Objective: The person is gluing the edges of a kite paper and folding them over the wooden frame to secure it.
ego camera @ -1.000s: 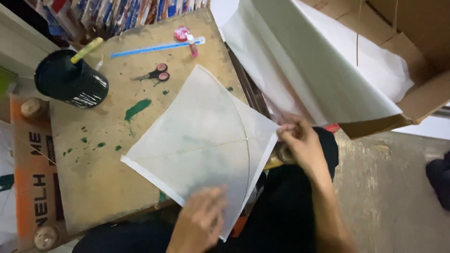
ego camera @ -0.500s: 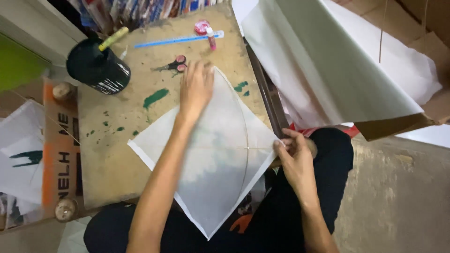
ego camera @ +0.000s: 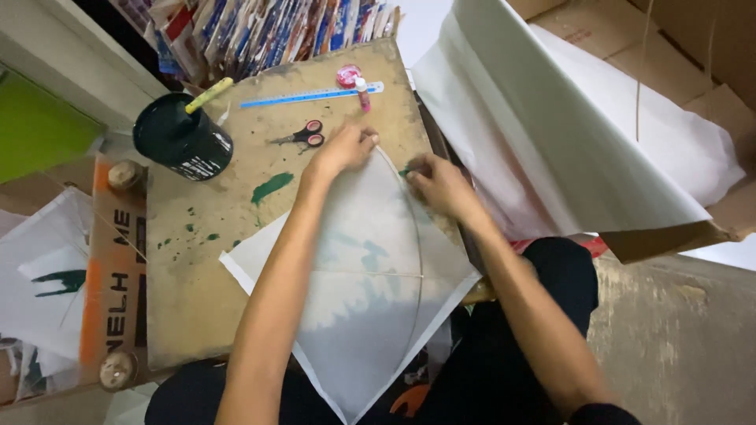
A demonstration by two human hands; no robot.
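A white paper kite point(ego camera: 354, 275) lies diamond-wise on the desk point(ego camera: 213, 260), its lower corner overhanging the edge. The left hand point(ego camera: 346, 149) pinches its top corner; the right hand point(ego camera: 433, 182) presses the curved stick, fingers curled narrow. Fingertips are hard to make out.

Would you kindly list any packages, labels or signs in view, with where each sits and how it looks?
Cardboard box: top right, brown, open, behind the white sheets.
Lettered board: left edge of the table, narrow, orange with dark letters.
Black pot: table's far left, round, pale label patch on its side.
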